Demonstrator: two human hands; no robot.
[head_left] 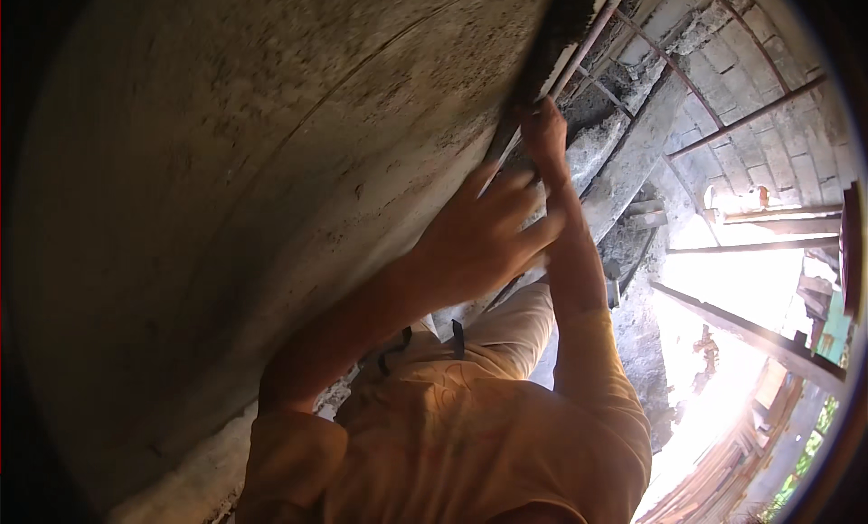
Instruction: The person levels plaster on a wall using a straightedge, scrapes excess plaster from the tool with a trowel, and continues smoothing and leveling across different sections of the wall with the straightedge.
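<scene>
My left hand is raised in the middle of the view, its back showing. Motion blurs its loosely bent fingers, but they stand apart and nothing shows in them. Just beyond it and to the right, my right hand is closed in a fist. That fist sits against a long dark bar, where a thin metal rod also runs down to it. What the fist grips is hidden. The bar slants along the edge of a rough concrete surface.
Rusty reinforcing bars cross at the upper right, before a block wall. A wooden beam spans a bright opening on the right. Stacked boards lie at the lower right. The concrete surface hems in my left side.
</scene>
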